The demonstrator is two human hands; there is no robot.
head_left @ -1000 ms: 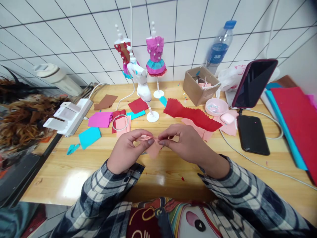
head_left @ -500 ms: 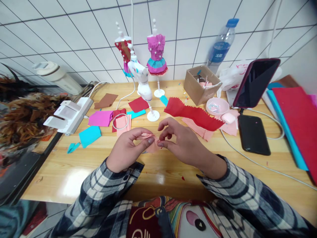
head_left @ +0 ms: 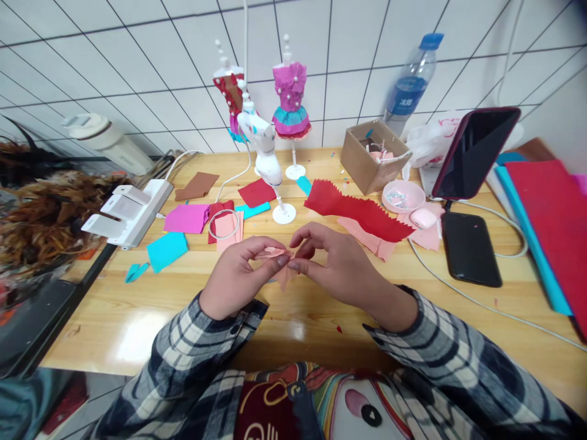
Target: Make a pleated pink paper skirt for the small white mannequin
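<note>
A small, soft pink fabric piece (head_left: 277,260), gathered into crinkled folds on top with a loose flap hanging below, is held just above a glossy wooden table (head_left: 137,305). Behind it lie a long red cloth strip (head_left: 362,214) with zigzag-cut edges, flat teal and magenta scraps, and a white plastic mannequin stand (head_left: 268,165). Compared with half a second earlier, the right hand (head_left: 337,263) has closed in, so its thumb and forefinger now meet the fabric instead of hovering beside it. The left hand (head_left: 236,275) pinches the folded top between thumb and forefinger, its other fingers curled under. The right hand arches over from the other side, fingertips pinched on the same folds, knuckles raised, both wrists in plaid sleeves.
</note>
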